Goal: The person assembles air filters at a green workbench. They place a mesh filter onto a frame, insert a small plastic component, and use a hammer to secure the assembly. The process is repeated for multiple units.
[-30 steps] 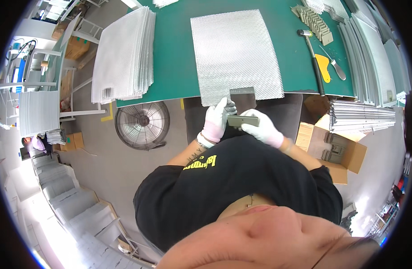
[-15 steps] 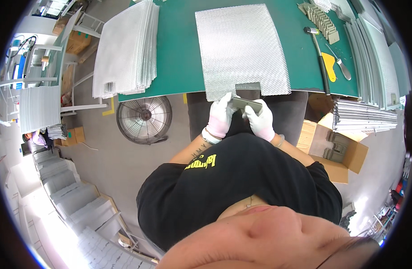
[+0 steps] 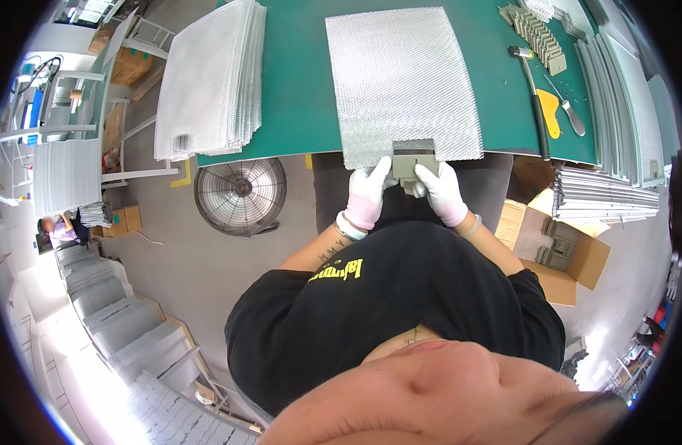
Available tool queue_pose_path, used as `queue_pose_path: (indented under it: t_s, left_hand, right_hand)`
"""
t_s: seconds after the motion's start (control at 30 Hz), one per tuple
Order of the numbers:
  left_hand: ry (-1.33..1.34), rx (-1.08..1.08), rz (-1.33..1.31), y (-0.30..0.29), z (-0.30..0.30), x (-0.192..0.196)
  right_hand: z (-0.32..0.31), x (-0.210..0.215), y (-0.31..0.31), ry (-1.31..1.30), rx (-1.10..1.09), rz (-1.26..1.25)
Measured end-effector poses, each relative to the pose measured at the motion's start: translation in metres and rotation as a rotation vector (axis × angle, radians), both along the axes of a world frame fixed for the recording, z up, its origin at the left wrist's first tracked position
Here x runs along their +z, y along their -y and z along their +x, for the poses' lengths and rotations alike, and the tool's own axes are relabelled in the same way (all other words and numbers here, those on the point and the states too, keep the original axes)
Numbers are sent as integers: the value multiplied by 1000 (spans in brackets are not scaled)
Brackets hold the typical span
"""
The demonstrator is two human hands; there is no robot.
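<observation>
A silvery metal mesh sheet (image 3: 404,81) lies on the green tabletop (image 3: 296,74), its notched near end reaching the table's front edge. Right at the notch is a small grey-beige plastic piece (image 3: 414,163), flat side up. My left hand (image 3: 366,196), in a white glove, grips the piece's left side with thumb and fingers. On the other side my gloved right hand (image 3: 443,196) pinches it, thumb on top. The fingers beneath the piece are partly hidden. Whether the piece touches the mesh, I cannot tell.
Stacked mesh sheets (image 3: 211,81) lie at the left; more panels (image 3: 615,104) stand at the right. A hammer (image 3: 532,100), yellow scraper (image 3: 549,113), metal-bladed tool (image 3: 572,117) and a row of beige pieces (image 3: 538,38) sit nearby. Below are a fan (image 3: 241,196) and an open carton (image 3: 589,259).
The plastic piece has tipped so its flat face shows upward, and it has come up against the sheet's notch. My right hand has shifted slightly to the right.
</observation>
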State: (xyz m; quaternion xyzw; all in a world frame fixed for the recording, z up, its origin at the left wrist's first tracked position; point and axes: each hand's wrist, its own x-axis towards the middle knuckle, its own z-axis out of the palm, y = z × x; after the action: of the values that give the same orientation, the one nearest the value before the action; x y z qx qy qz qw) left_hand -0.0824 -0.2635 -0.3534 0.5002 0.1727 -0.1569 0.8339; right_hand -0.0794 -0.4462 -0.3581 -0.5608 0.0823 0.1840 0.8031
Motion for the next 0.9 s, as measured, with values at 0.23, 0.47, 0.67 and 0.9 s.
queue_pose_path:
  t_s: [0.23,0.47,0.67,0.9]
  left_hand:
    - [23,-221,63,7,3,3]
    - [42,-321,-41,0,7,0]
    - [4,-148,-303,14,1,3]
    - [19,-199,-243,7,4,-4]
  right_hand:
    - [7,8,0,2,1,-204]
    - [-3,7,-2,-76,-433,-7]
    - [-5,8,1,-71,-408,-71]
    - [-4,15,-4,-104,-444,-89]
